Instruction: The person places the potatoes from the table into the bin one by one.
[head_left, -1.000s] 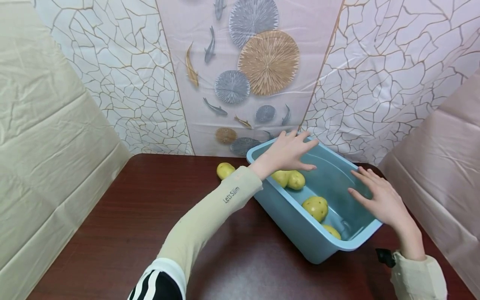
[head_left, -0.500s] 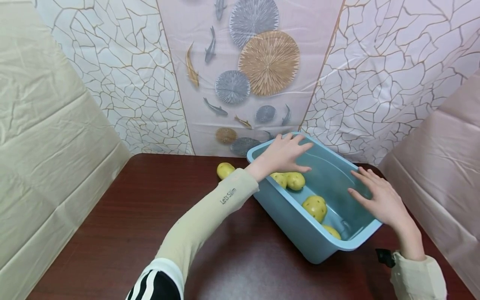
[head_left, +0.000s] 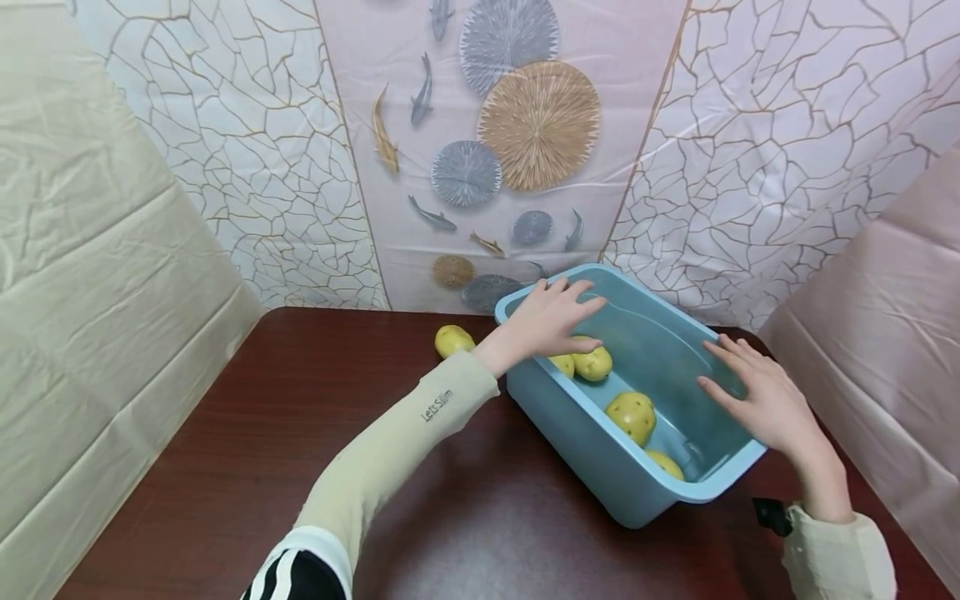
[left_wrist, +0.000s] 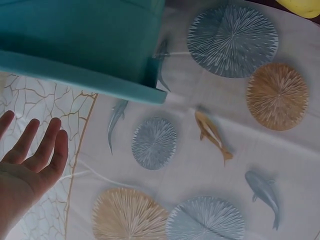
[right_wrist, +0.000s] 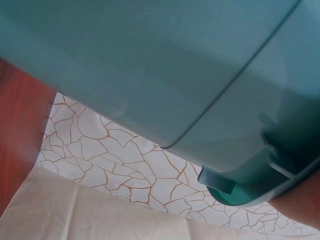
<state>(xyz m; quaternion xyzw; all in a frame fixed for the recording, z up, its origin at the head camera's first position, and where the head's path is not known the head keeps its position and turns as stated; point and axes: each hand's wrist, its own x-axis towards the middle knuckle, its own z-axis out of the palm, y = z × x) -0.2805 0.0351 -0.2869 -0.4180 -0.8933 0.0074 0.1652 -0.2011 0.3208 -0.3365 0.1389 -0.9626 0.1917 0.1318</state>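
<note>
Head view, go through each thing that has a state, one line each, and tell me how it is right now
Tub: upright on the table, no lid, holds potatoes.
Potatoes in tub: loose on the bottom, four visible.
Potato on table: outside the tub, by its left side, untouched.
Left hand: open, fingers spread over the tub's far end.
Right hand: open, fingers straight, on the tub's right rim.

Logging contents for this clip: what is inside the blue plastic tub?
The blue plastic tub holds yellow potatoes: two near the far end, partly covered by the left hand, one mid-tub, one at the near wall. Anything under that hand is hidden.
</note>
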